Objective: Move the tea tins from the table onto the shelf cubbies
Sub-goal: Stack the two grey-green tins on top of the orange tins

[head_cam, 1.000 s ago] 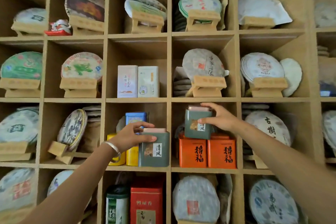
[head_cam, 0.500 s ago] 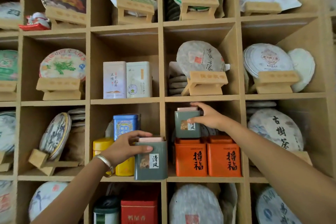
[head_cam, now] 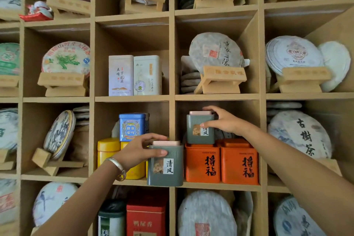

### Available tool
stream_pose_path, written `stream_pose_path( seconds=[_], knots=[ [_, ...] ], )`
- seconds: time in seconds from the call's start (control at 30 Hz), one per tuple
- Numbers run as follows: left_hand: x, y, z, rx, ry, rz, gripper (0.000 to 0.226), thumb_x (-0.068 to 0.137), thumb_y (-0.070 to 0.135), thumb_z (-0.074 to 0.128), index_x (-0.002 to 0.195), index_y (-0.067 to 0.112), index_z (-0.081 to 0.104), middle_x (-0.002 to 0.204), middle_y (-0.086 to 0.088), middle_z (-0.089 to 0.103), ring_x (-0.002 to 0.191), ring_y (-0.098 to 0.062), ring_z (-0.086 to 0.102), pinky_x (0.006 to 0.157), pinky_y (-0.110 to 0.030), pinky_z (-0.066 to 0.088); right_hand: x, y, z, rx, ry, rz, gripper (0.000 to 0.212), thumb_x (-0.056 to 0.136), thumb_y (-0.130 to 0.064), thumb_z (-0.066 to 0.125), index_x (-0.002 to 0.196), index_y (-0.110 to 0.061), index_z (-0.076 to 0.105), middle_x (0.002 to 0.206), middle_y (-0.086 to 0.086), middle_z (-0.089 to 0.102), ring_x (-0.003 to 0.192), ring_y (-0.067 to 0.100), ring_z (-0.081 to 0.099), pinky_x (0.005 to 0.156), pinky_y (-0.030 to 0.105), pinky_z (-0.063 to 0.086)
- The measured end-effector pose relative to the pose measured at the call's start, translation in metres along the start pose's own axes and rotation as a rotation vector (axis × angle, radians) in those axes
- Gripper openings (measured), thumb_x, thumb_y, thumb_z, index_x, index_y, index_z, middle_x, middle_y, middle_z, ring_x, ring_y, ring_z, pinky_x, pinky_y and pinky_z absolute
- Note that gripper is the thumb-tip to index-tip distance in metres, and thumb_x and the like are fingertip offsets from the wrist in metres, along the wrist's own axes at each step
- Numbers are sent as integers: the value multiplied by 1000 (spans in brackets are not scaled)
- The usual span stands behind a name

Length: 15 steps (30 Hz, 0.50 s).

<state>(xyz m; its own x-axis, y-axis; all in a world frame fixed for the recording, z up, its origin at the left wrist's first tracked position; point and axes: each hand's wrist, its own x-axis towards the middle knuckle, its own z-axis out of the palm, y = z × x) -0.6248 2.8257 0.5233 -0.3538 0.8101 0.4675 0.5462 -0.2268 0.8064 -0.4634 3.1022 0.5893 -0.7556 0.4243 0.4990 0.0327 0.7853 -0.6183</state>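
Two matching grey-green tea tins reach a wooden shelf of cubbies (head_cam: 172, 99). The left hand (head_cam: 138, 151), silver bangle (head_cam: 117, 168) at the wrist, grips one grey-green tin (head_cam: 165, 166) by its upper part, thumb across the front. That tin stands at the front edge of the shelf board, in front of the divider just left of the pair of orange tins (head_cam: 221, 162), and seems only partly inside the cubby. The right hand (head_cam: 222, 122) clasps the second grey-green tin (head_cam: 200, 128) by its right side, thumb on the label, with the tin resting on top of the left orange tin.

Left of the orange tins, behind the lower grey-green tin, stand yellow canisters (head_cam: 108, 149) with a blue tin (head_cam: 132, 126) on top. Directly above them, two pale tall tins (head_cam: 135, 75) share a cubby. Paper-wrapped tea cakes on wooden stands (head_cam: 223, 78) fill the cubbies around.

Both tins appear placed or nearly so; releasing them, and perhaps pushing the lower one further in, looks to be what is left here. The table is out of view, so whether more tins wait there cannot be told.
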Motion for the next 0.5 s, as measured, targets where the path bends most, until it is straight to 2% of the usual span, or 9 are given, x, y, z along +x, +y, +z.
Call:
stream_pose_path(
  seconds=[0.17,0.37,0.5],
  knots=[
    [2,-3,2,-25,-16,-4,40,73,14,79,111,21,69,104,-5,72,94,-14,70,71,-22,56,-2,1,1,35,-12,3,73,70,-29,83,133,-32,45,131,-1,49,117,17,53,97,40,51],
    [4,-4,4,-33,-18,5,43,69,20,81,109,24,69,101,-2,73,94,-13,70,71,-22,56,-3,-2,2,13,10,-7,73,70,-29,83,132,-30,46,128,-3,48,116,16,52,93,37,53],
    [5,-3,4,-24,-20,12,46,66,24,81,110,24,69,103,-3,72,95,-14,69,73,-23,56,-4,-4,-2,-23,-2,-19,74,69,-33,83,132,-32,45,128,-3,46,113,13,50,84,25,51]
  ],
)
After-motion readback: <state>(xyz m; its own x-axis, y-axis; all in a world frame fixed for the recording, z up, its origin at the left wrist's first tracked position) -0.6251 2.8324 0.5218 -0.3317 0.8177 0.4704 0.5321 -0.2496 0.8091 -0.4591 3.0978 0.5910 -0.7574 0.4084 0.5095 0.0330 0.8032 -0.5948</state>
